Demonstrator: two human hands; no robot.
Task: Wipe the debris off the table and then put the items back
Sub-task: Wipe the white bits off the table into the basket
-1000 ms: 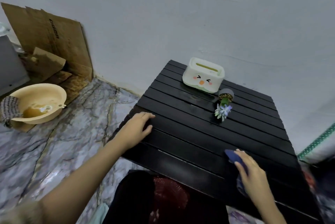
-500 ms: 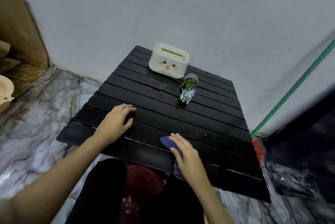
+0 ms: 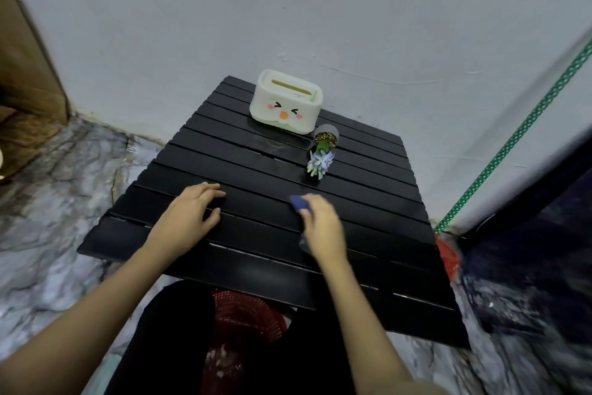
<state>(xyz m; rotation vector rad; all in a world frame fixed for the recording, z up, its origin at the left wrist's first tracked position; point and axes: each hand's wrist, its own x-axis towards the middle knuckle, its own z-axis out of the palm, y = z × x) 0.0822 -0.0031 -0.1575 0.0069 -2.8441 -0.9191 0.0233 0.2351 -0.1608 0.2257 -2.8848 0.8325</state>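
Compared w/ half a second ago, my right hand (image 3: 323, 228) w/ the blue cloth (image 3: 299, 202) is more to the right and a bit farther on the black slatted counter (image 3: 256, 170); before, it was close to the near edge, approx. in the middle. Now the cloth sits on the middle slats, its blue corner showing past my fingertips, another bit showing under my wrist side. My right grip is pressed down on the cloth, fingers curled over it and holding it against the counter. The hand is a little blurred.

My left hand (image 3: 189, 215) has kept nearly the same place: flat on the counter, left part, palm down, fingers spread, grasping nothing.

The white tissue box (image 3: 285, 103) stays at the far side of the counter, near the wall, same as before. It has a drawn face: two closed eyes, pink cheeks, orange beak. No readable writing on it; I find no brand or label anywhere.

Just beside the box, on its right and nearer to me, the small grey flower pot (image 3: 326, 135) lies tipped over, its pale blue flowers pointing toward me; unchanged too.

Under the near edge, between my legs, a red mesh basket (image 3: 246, 314) shows.
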